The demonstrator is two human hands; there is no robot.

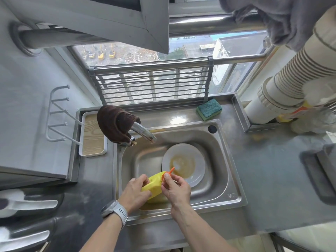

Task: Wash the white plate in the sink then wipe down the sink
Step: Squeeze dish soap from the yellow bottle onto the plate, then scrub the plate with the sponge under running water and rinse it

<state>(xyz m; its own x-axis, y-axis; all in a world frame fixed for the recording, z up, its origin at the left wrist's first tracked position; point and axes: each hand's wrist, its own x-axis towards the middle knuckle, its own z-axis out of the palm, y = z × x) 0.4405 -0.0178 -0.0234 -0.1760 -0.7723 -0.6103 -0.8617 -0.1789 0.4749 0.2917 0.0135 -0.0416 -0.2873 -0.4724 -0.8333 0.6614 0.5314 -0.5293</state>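
While both hands (156,190) grip a yellow bottle (154,186), the white plate (183,164) lies just beyond them

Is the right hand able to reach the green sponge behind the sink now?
Probably not at once. The right hand pinches the orange cap of the yellow bottle, so it must let go first. Otherwise the way looks free: the sponge lies uncovered on the ledge beyond the sink.
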